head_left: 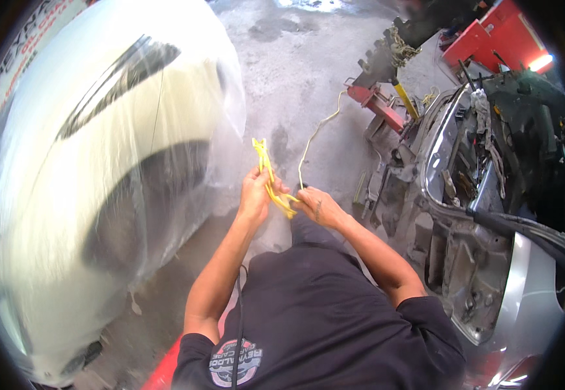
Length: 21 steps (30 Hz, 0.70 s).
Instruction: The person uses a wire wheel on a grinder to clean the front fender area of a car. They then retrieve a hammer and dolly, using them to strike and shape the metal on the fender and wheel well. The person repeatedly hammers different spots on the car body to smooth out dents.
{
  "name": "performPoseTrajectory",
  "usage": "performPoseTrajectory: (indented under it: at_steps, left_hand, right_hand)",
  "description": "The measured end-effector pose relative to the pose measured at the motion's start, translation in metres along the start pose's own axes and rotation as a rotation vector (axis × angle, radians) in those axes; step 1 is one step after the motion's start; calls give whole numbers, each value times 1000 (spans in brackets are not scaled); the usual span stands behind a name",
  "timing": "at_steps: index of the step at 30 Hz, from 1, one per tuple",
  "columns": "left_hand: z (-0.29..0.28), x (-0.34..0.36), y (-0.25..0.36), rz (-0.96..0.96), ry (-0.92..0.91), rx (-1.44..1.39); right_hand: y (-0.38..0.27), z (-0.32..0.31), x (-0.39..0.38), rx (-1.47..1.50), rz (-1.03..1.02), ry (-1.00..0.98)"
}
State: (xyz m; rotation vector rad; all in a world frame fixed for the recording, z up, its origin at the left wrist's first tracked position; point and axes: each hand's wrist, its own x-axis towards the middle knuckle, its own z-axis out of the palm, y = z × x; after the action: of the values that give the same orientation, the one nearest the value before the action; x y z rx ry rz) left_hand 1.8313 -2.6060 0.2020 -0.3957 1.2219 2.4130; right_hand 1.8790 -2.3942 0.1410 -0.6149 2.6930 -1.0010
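Note:
My left hand (258,190) is closed on a looped bundle of bright yellow cord (263,154), whose upper loops stick out above my fingers and whose lower loops hang toward my right. Just to its right, my right hand (316,207) has its fingers closed on the cord near the lower end of the bundle. A paler length of the cord (321,123) runs from that hand over the concrete floor up to a red metal piece of equipment (380,110). Some of my fingertips are hidden behind the cord.
A car under translucent plastic (48,208) fills the left. A stripped car body with open door (464,279) stands at the right. Behind it are a yellow bar (404,99), chains (403,45) and a red cabinet (490,45). The grey floor (289,58) runs between them.

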Motion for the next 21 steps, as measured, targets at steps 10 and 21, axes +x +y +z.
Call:
performPoseTrajectory:
  at_steps: [10, 21]
  left_hand:
    - [148, 191, 216, 443, -19, 204]
    - [210, 410, 279, 594, 106, 532]
  right_hand:
    - [286, -58, 55, -25, 413, -73]
    - [422, -170, 120, -218, 810, 89]
